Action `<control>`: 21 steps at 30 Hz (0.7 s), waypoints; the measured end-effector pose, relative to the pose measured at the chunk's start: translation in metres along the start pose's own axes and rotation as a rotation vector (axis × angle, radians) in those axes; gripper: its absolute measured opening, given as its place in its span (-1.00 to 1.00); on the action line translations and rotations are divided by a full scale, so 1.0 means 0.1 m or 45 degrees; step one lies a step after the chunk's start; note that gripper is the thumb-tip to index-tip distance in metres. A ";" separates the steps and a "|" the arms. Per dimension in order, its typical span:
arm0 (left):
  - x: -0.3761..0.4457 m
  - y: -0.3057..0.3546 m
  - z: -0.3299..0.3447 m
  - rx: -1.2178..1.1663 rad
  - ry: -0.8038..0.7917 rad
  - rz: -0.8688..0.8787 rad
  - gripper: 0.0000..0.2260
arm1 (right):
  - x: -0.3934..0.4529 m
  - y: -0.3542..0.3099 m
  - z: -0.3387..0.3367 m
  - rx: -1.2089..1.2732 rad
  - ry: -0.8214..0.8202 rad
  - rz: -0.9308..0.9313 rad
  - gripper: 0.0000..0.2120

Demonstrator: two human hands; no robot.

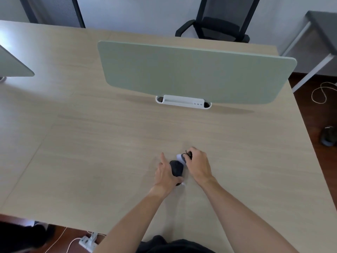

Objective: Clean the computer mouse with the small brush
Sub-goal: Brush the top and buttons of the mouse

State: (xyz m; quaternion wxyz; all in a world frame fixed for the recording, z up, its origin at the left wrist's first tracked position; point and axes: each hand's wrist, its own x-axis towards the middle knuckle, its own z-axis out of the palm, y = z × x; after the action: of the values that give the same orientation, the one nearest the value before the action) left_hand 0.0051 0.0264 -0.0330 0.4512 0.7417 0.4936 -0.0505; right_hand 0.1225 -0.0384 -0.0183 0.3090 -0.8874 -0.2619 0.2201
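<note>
Head view: left hand (pixel 166 173) has its fingers around the black mouse (pixel 176 168) on the near surface (pixel 91 152), right hand (pixel 197 164) pinching the small brush (pixel 182 157) just beside it. Looks mid-clean to me, can't tell how much dust is left.

A broad light-wood desk (pixel 91 143) fills most of the view, with a pale green divider screen (pixel 191 72) standing upright in a white clamp base (pixel 183 101). Behind it a black mesh office chair (pixel 218 24) stands before a pale grey wall (pixel 136 11). The dark reddish-brown floor (pixel 308 106) carries a looped white cable (pixel 321 92) at right and a white power strip (pixel 88 241) below the near edge.
</note>
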 end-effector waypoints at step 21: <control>-0.06 0.09 -0.06 0.122 0.049 0.028 0.15 | 0.27 -0.25 -0.09 -0.328 -0.299 -0.035 -0.92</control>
State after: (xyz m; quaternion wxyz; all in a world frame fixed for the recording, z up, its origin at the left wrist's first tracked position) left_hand 0.0068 0.0256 -0.0204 0.4060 0.7687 0.4911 -0.0549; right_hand 0.1399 -0.0097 -0.0012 0.1630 -0.8841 -0.3345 0.2826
